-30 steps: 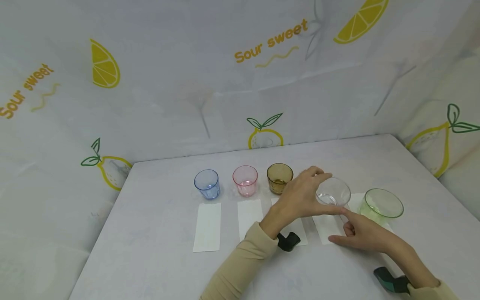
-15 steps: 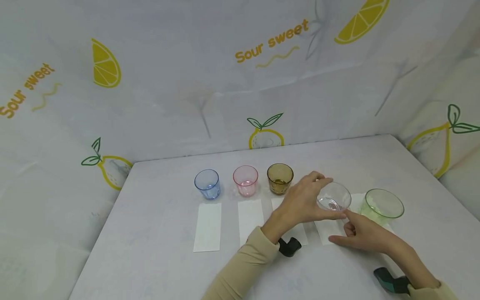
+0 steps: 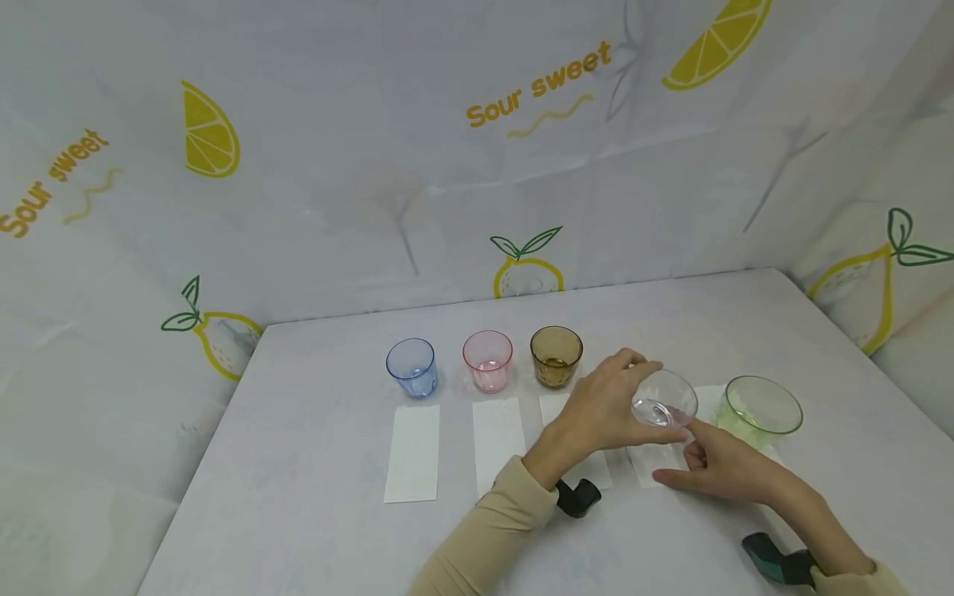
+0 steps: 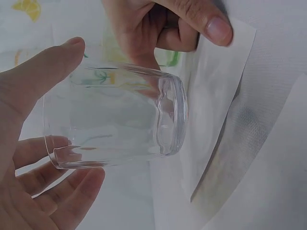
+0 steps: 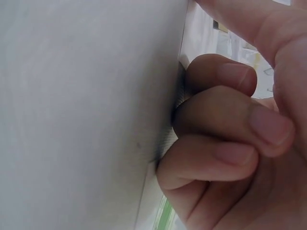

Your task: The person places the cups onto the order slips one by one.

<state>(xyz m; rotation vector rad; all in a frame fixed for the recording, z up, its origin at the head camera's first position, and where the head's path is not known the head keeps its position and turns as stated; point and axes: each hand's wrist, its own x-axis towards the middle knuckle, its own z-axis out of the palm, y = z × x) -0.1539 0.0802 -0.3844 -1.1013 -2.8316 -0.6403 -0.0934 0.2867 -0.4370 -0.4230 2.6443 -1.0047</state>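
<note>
My left hand (image 3: 605,404) grips a clear glass (image 3: 663,399) from its left side, thumb and fingers spread around its rim end. In the left wrist view the clear glass (image 4: 115,117) has its thick base over a white paper strip (image 4: 218,96). My right hand (image 3: 726,463) rests low beside it, index finger stretched toward the glass and thumb lying on the strip. The other fingers are curled against the surface in the right wrist view, holding nothing visible. A green glass (image 3: 758,407) stands just behind the right hand, over another white strip (image 3: 710,399).
To the left, brown (image 3: 556,358), pink (image 3: 488,362) and blue (image 3: 412,368) glasses stand in a row. White strips lie in front of them, such as the leftmost strip (image 3: 412,453). Black wrist devices (image 3: 579,499) show at both wrists. A lemon-print cloth (image 3: 335,165) hangs behind the table.
My left hand has brought the clear glass slightly down and toward me, over the strip by the right index finger. The right hand has stayed in place.
</note>
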